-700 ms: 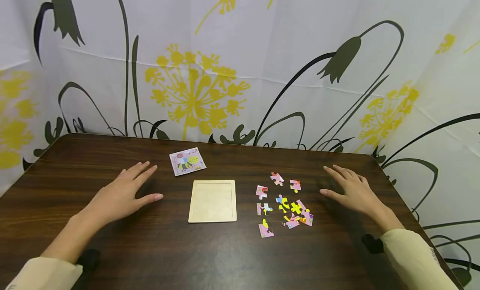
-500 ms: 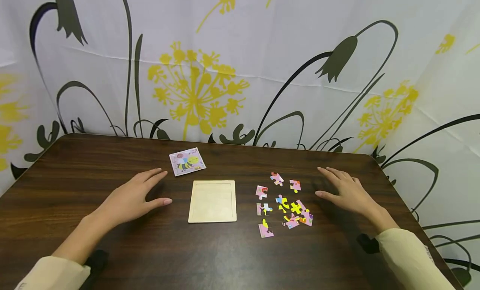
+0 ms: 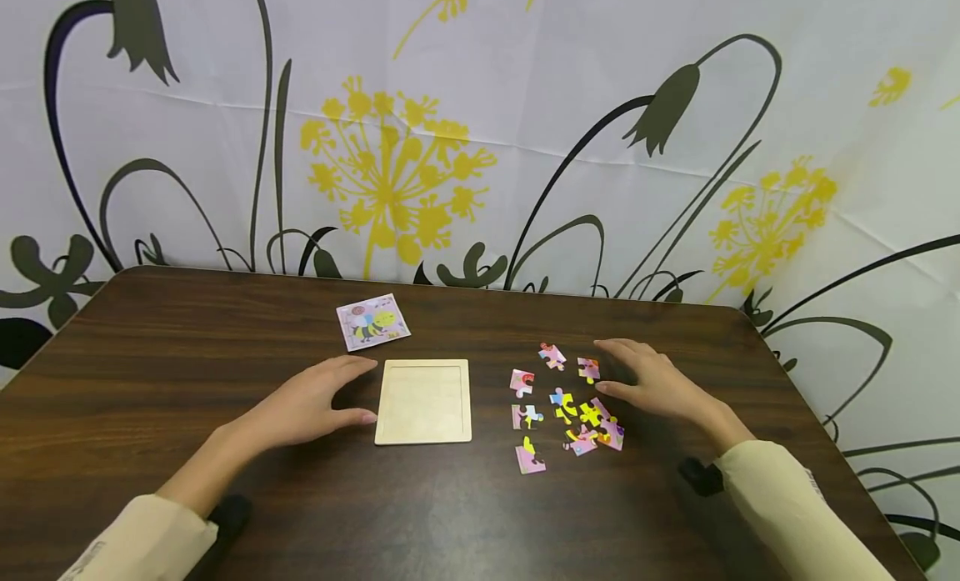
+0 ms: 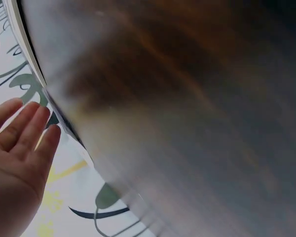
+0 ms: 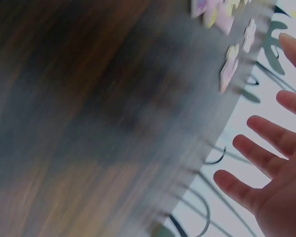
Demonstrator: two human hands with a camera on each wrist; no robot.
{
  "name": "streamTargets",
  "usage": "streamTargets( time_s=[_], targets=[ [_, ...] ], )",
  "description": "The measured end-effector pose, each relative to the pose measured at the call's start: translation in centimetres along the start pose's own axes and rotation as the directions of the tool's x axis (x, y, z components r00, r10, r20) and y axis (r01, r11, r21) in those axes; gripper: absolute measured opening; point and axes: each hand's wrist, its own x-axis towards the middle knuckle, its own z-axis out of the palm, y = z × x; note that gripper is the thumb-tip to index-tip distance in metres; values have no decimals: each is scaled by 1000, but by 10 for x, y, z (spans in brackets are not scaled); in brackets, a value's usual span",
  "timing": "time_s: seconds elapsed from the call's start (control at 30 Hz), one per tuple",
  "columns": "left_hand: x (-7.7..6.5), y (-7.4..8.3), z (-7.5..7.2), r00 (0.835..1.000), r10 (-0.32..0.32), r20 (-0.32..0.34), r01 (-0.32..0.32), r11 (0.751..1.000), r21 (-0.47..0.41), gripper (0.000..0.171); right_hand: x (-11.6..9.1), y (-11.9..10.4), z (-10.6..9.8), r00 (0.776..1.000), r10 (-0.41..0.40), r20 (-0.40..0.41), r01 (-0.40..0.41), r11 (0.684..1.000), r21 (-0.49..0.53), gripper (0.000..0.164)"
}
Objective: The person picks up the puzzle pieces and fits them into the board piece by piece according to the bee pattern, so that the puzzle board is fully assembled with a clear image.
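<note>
A square, light wooden puzzle tray (image 3: 424, 402) lies flat near the middle of the table. My left hand (image 3: 303, 406) is at the tray's left side, thumb and fingers spread apart with nothing between them; the thumb tip is at the tray's edge, and I cannot tell if it touches. Several pink and yellow jigsaw pieces (image 3: 531, 457) lie loose to the right of the tray, a few overlapping. Beside their right edge is my right hand (image 3: 660, 385), holding nothing, its fingertips near a pink corner piece (image 3: 588, 369). In the right wrist view that hand's fingers (image 5: 274, 136) look extended.
Behind the tray lies a square picture card (image 3: 372, 322) showing a bee. The dark wood-grain table (image 3: 450, 514) ends at a flowered curtain (image 3: 465, 131) along the back and right.
Both hands have moved inward over the table: the left rightward up to the tray, the right leftward up to the jigsaw pieces. The tray, card and pieces have stayed in place.
</note>
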Motion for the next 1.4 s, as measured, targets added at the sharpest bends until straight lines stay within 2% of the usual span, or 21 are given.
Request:
streamTargets(
  time_s=[0.13,0.33,0.63,0.73,0.97,1.23,1.4],
  targets=[
    [6,1,3,999,34,36,-33,999,-29,69,9,-10,4,999,-41,17,41,998,43,61],
    [12,1,5,995,38,91,-34,998,-49,72,20,-24,7,998,-60,34,55,991,123,58],
    [17,0,4,988,53,144,-42,996,-75,72,39,-41,12,992,-114,49,106,985,139,47],
    [19,0,4,990,50,129,-40,996,-79,68,45,-45,13,990,-127,60,117,983,141,43],
    [25,-2,1,997,60,44,-56,995,-86,51,54,-52,15,990,-113,88,98,982,161,38],
    [29,2,1,996,57,62,-52,995,-80,46,61,-56,20,986,-134,105,118,982,145,23],
    [31,3,1,995,56,85,-50,996,-72,48,64,-58,25,983,-149,105,131,979,158,21]
  ],
)
